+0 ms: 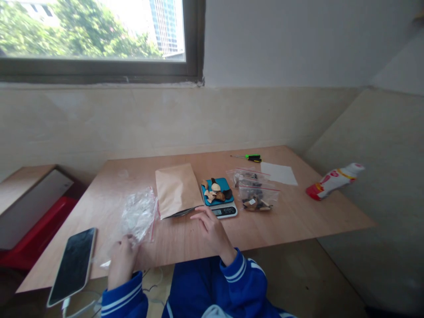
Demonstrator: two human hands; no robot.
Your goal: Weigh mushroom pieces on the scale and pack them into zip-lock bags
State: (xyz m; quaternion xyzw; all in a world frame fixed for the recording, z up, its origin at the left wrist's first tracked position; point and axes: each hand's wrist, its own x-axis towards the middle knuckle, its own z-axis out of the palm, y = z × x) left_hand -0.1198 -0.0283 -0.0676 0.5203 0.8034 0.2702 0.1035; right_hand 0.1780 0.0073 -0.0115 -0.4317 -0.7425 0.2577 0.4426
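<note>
Window point(92, 39), wall point(298, 48), table point(291, 216): a plain room.

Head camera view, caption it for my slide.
Dried-looking pieces on a digital scale between a kraft paper bag and filled zip bags, right hand nearby, left hand at clear plastic bags.

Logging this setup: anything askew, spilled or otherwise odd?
The tablet looks oddly placed: its near end, with a cable plugged in, overhangs the front edge of the table. The bottle at far right leans in the picture, possibly lens distortion. I see no spill; the dried pieces rest on the scale.
</note>
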